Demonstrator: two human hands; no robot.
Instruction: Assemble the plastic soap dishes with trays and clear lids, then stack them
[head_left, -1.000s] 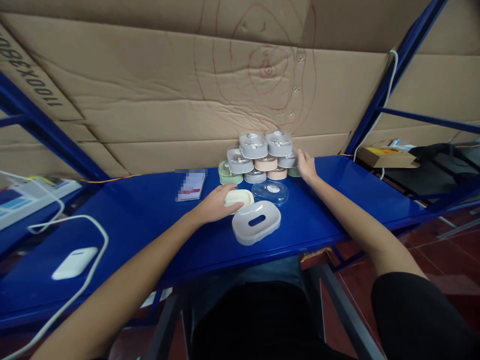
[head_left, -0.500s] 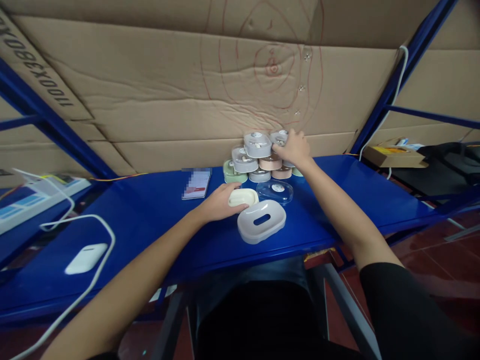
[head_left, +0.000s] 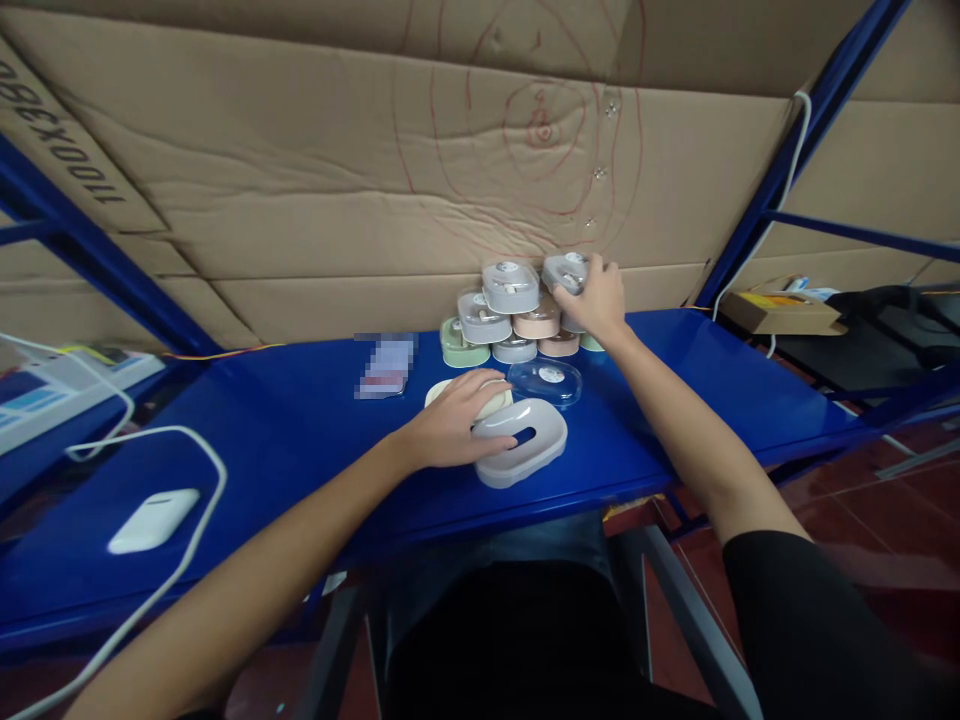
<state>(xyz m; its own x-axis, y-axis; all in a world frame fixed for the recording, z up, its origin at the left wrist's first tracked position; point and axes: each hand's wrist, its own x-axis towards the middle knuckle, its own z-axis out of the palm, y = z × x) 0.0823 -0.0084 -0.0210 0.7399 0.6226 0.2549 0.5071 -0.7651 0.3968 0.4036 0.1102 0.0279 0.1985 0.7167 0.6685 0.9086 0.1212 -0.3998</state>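
Observation:
My right hand (head_left: 600, 298) grips a grey soap box (head_left: 564, 272) with a clear lid at the top right of a stack. The box looks slightly tilted, and its far side is partly behind my fingers. My left hand (head_left: 454, 425) is spread low over the table, thumb over the near part of a pale grey soap dish (head_left: 544, 450) with a slot. Its fingers stretch across a cream oval tray (head_left: 436, 392), partly hiding it. Behind the dish lies a clear lid (head_left: 536, 378) with a round white label.
Stacked soap boxes in grey, pink and green, such as a green one (head_left: 463, 350), stand by the cardboard wall (head_left: 337, 230). A phone (head_left: 386, 365) lies left of them. A white earphone case (head_left: 154, 520) and a white cable (head_left: 214, 480) are at the left.
My left hand has let go of the cream tray and spread over it towards the grey dish; the tray sits further left. The grey box in my right hand has shifted slightly right and tilted.

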